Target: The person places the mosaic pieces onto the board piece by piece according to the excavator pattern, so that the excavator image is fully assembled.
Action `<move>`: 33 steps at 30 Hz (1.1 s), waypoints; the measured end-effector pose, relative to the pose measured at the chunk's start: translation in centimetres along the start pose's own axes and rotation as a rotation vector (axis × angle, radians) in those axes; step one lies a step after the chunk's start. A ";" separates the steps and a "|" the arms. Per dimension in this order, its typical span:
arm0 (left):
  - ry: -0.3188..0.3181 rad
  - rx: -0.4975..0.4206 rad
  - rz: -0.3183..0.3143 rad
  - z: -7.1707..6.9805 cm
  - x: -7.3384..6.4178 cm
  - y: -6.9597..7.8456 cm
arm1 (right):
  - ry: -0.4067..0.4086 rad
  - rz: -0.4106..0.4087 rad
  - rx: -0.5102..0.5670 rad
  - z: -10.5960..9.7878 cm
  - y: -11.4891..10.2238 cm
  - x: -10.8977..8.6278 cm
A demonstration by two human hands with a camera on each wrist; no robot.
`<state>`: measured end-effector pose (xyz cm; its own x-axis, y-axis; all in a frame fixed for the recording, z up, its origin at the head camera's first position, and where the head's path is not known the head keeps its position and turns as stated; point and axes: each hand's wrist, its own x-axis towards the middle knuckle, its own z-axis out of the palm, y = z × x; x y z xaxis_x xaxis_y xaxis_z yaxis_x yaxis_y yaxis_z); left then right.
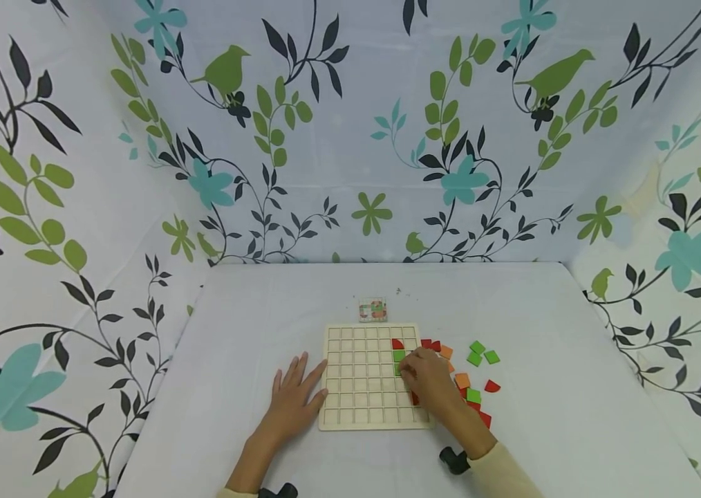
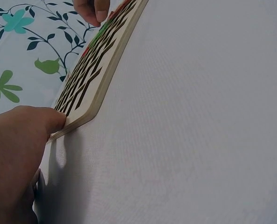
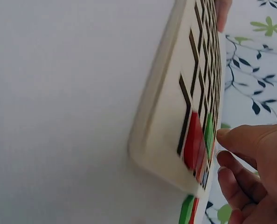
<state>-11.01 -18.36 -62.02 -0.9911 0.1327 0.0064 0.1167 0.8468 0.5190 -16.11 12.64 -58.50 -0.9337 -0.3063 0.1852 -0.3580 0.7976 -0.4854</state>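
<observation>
A pale wooden grid board [image 1: 363, 423] lies on the white table. My left hand [image 1: 291, 404] rests at its left side with fingers spread, and its thumb [image 2: 52, 119] touches the board's edge in the left wrist view. Over the right-hand columns is my right hand [image 1: 431, 380], fingers bent, the tips at a green square tile [image 1: 398, 369]. Whether they pinch that tile is unclear. Another green tile [image 1: 398, 355] and a red quarter-round tile [image 1: 397, 344] sit in cells above it. Closer in the right wrist view stands a red tile [image 3: 194, 140] in a cell.
Loose green tiles [image 1: 477, 347], orange tiles [image 1: 462, 380] and red tiles [image 1: 492, 386] are scattered right of the board. A small patterned card [image 1: 372, 310] lies behind it. Leafy printed cloth [image 1: 325, 138] surrounds the table at the back and sides.
</observation>
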 end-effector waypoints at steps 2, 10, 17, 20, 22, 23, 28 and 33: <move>0.001 0.001 -0.002 0.0 0.0 0.1 | 0.001 0.052 0.016 -0.5 0.7 0.1; -0.001 0.015 -0.012 0.1 -0.1 0.0 | 0.006 0.396 0.085 -2.6 5.8 1.1; 0.007 0.014 -0.013 0.4 0.1 -0.3 | -0.007 0.440 0.099 -3.7 7.1 1.3; 0.002 0.015 -0.013 0.4 0.2 -0.2 | -0.016 0.427 0.101 -3.7 6.9 1.5; 0.003 0.012 -0.011 0.3 0.2 -0.2 | -0.015 0.437 0.109 -3.6 6.9 1.6; 0.004 0.012 -0.010 0.3 0.2 -0.2 | -0.010 0.439 0.113 -3.5 6.9 1.7; 0.005 0.016 -0.011 0.3 0.1 -0.2 | -0.009 0.441 0.109 -2.9 7.0 1.9; 0.012 0.022 -0.012 0.3 0.0 -0.2 | -0.010 0.412 0.073 -2.4 6.9 2.0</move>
<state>-11.05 -18.36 -62.34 -0.9931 0.1165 0.0102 0.1060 0.8593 0.5004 -20.43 18.76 -59.42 -0.9986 0.0256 -0.0452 0.0470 0.8157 -0.5765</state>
